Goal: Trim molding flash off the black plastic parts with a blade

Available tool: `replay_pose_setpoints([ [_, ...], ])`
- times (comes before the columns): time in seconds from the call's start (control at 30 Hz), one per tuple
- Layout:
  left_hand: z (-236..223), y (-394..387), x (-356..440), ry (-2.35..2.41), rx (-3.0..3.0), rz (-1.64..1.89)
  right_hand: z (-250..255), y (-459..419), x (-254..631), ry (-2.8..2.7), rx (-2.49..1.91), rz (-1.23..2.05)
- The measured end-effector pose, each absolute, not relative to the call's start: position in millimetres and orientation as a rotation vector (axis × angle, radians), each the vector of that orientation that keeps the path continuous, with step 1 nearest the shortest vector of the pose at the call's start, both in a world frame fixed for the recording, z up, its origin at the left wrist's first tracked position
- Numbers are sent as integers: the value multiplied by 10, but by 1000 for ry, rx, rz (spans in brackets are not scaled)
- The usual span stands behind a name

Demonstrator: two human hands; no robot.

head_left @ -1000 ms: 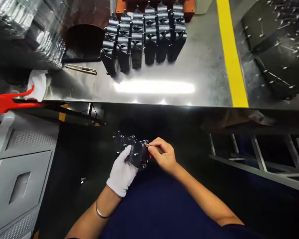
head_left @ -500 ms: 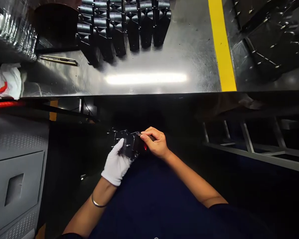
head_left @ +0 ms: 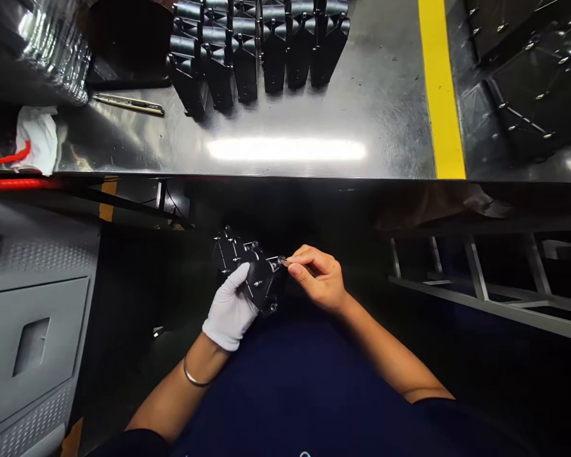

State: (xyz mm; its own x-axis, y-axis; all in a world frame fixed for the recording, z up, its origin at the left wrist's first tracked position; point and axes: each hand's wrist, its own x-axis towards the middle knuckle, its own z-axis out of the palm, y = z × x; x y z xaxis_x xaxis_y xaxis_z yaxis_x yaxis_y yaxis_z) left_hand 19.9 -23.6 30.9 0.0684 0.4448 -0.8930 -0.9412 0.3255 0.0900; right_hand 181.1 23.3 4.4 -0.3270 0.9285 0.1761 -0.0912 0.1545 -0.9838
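Note:
My left hand (head_left: 232, 311), in a white glove, grips a black plastic part (head_left: 259, 276) below the bench edge, its thumb lying on top. Small bright bosses and ribs stand out on the part's glossy face. My bare right hand (head_left: 318, 276) is closed in a pinch around a small thin blade-like tool (head_left: 285, 262). The tool's tip meets a boss at the part's upper right corner. Most of the tool is hidden in my fingers, so its exact kind is unclear.
Black moulded parts (head_left: 276, 57) stand in rows on the metal bench (head_left: 385, 114). A utility knife (head_left: 128, 103) lies left of them, near a white cloth (head_left: 37, 136). Yellow tape (head_left: 441, 89) crosses the bench. A grey plastic stool (head_left: 38, 317) is at left, a metal frame (head_left: 476, 270) at right.
Both hands and the black part have shifted slightly right in view. The right hand has drawn a little away from the left, and the tool tip now shows at the part's corner.

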Motion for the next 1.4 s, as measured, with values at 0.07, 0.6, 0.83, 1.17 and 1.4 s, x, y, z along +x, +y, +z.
replay_pose_setpoints([
  [0.07,299,-259,192,1019,-585,1149,33,244,1797,-1501,-866,1319],
  [0.6,387,-296,-82,1034,317,973,317,342,2055,-2306,-405,1154],
  [0.83,283,-349,-15,1024,244,1011,301,392,2068,-2315,-360,1096],
  [1.17,226,-336,153,969,-130,1096,319,502,2022,-2289,-443,783],
  [1.4,299,-274,282,981,-374,1116,299,547,2041,-2309,-574,738],
])
